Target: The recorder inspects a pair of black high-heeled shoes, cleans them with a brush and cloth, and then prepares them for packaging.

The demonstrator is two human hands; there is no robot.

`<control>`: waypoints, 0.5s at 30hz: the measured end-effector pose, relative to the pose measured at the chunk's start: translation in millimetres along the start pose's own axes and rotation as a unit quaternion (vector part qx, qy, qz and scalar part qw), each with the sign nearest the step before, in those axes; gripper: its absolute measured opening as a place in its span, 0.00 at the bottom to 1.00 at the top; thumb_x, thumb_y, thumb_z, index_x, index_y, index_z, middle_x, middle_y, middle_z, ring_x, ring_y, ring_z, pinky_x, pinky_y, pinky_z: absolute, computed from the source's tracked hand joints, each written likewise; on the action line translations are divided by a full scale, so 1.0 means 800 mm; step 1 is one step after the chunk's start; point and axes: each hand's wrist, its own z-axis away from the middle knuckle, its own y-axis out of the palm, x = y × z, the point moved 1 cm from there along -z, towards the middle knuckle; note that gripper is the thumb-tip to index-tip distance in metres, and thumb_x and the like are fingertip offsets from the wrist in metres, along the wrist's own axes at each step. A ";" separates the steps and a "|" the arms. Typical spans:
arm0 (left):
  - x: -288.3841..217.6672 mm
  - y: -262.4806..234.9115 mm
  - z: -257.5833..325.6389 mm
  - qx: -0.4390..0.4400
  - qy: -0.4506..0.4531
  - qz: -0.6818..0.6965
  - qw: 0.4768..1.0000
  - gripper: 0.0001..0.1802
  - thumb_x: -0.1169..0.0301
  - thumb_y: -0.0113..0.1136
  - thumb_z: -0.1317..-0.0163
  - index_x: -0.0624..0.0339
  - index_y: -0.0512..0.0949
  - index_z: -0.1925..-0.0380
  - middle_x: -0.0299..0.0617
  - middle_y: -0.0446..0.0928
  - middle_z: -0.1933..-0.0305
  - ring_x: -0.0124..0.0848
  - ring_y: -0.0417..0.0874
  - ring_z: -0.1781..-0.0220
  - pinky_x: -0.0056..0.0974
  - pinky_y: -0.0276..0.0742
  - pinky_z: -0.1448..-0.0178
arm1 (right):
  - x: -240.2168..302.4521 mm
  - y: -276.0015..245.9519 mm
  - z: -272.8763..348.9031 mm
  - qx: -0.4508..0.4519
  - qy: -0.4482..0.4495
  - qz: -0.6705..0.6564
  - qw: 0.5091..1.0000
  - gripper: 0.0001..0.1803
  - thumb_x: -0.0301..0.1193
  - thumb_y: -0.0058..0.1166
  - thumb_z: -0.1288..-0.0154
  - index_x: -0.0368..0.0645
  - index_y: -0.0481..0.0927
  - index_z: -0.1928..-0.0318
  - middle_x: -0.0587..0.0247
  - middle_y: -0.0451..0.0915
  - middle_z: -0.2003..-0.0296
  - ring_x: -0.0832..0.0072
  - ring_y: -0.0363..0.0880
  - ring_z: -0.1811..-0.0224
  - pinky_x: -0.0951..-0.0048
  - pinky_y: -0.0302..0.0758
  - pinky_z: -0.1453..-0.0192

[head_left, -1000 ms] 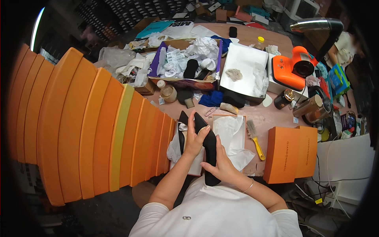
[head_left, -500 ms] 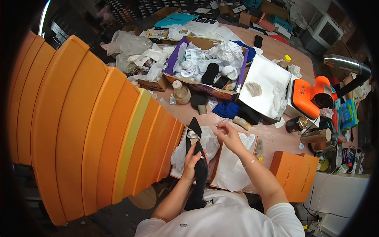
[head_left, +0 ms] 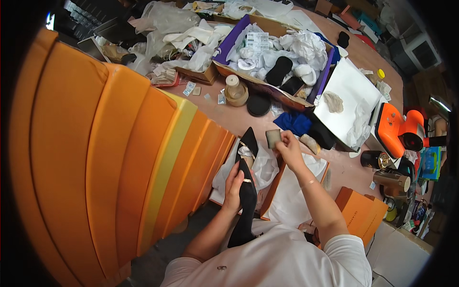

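Observation:
My left hand [head_left: 233,190] is closed around black pointed-toe high-heeled shoes [head_left: 246,203], apparently a pair, held upright against my shirt. Pale stuffing shows in the opening of the farther shoe, and a light decorative strip crosses the nearer one. Between the fingertips of my right hand [head_left: 290,149] is a small grey-beige square block [head_left: 273,138], perhaps a sponge or eraser, just right of the shoe toe. Under my hands lie white tissue paper [head_left: 266,165] and an orange-edged box part [head_left: 272,193] lined with white paper.
Orange boxes [head_left: 129,129] stack tall on the left. Ahead stands a purple-edged carton [head_left: 229,40] of crumpled paper. A bottle [head_left: 234,88], black round pad [head_left: 258,104], blue cloth [head_left: 292,123] and white box lid [head_left: 346,86] lie nearby. An orange device [head_left: 392,129] stands right.
My right hand has picked up the square block, which lay beside the black pad, and holds it near the shoes. My left hand keeps its hold. The view has shifted.

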 end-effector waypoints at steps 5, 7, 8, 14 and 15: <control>0.003 0.034 0.012 0.022 0.039 -0.069 0.997 0.29 0.58 0.49 0.30 0.64 0.62 0.35 0.43 0.74 0.57 0.27 0.77 0.63 0.31 0.76 0.59 | 0.091 0.002 0.206 -0.001 -0.019 -0.067 0.998 0.18 0.21 0.53 0.35 0.37 0.68 0.46 0.64 0.76 0.59 0.82 0.74 0.60 0.79 0.74 0.57; 0.004 0.056 0.020 0.046 0.052 -0.076 0.995 0.30 0.58 0.53 0.32 0.63 0.62 0.36 0.42 0.74 0.56 0.26 0.77 0.62 0.31 0.77 0.60 | 0.102 0.020 0.256 -0.035 -0.115 0.033 0.992 0.17 0.23 0.60 0.38 0.36 0.73 0.50 0.61 0.77 0.61 0.78 0.76 0.60 0.74 0.75 0.55; 0.008 0.062 0.024 0.057 0.054 -0.081 0.994 0.30 0.58 0.53 0.33 0.63 0.62 0.36 0.42 0.74 0.56 0.26 0.77 0.62 0.30 0.77 0.60 | 0.110 0.027 0.269 -0.033 -0.158 0.125 0.979 0.15 0.23 0.61 0.39 0.36 0.74 0.52 0.59 0.76 0.64 0.74 0.77 0.64 0.73 0.75 0.59; 0.013 0.089 0.052 0.090 0.095 -0.119 0.984 0.30 0.58 0.51 0.32 0.64 0.63 0.36 0.43 0.74 0.55 0.25 0.77 0.63 0.29 0.76 0.61 | 0.126 0.032 0.316 -0.084 -0.242 0.324 0.911 0.09 0.26 0.63 0.42 0.38 0.75 0.64 0.58 0.74 0.74 0.63 0.77 0.79 0.66 0.73 0.76; 0.018 0.089 0.056 0.089 0.106 -0.129 0.982 0.30 0.58 0.50 0.32 0.64 0.62 0.36 0.42 0.74 0.55 0.24 0.76 0.64 0.28 0.76 0.62 | 0.130 0.033 0.323 -0.091 -0.242 0.360 0.897 0.09 0.26 0.63 0.42 0.38 0.75 0.65 0.59 0.74 0.75 0.62 0.76 0.80 0.65 0.72 0.77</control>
